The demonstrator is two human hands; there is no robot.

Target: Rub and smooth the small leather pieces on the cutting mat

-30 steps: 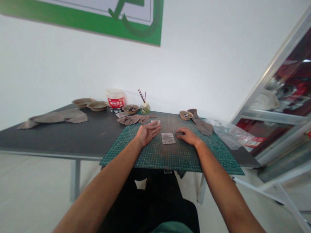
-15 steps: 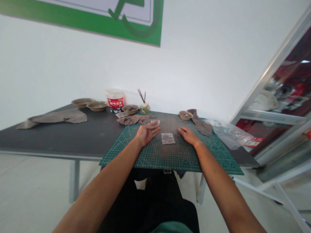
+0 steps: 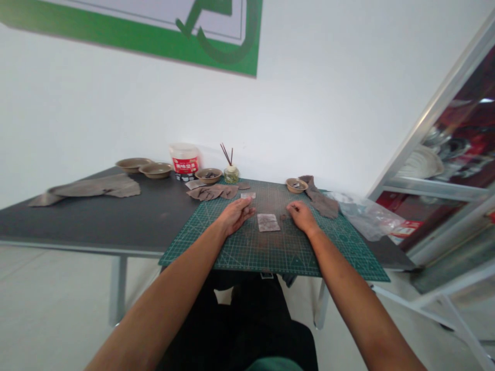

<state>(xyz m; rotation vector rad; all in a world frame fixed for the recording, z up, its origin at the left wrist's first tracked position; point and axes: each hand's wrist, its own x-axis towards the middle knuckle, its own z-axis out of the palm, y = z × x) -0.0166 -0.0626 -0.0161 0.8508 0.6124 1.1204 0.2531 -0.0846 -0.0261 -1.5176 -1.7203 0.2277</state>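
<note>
On the green cutting mat (image 3: 240, 257) lies a pale grey, smudged square piece (image 3: 268, 222), between my two hands. To its left hovers my left hand (image 3: 235, 214), its fingers loosely bent and apart, with nothing visible in them. My right hand (image 3: 303, 216) is on the other side, fingers curled together in a pinch; whatever is in them is too small to make out. A small brown scrap (image 3: 283, 217) rests between the square and my right hand. Just beyond my left fingers is a small pale piece (image 3: 248, 196).
Crumpled grey-brown cloth (image 3: 212, 192) lies at the mat's back left, near a bowl of dark bits (image 3: 209, 175). A reed diffuser (image 3: 231, 174), a white tub (image 3: 184, 161) and a small bowl (image 3: 297, 185) stand along the wall. Clear plastic (image 3: 363, 216) covers the right corner.
My left hand has turned from palm-up to more sideways, its fingers bending. My right fingers have curled further in and shifted slightly right. The square piece stays in place.
</note>
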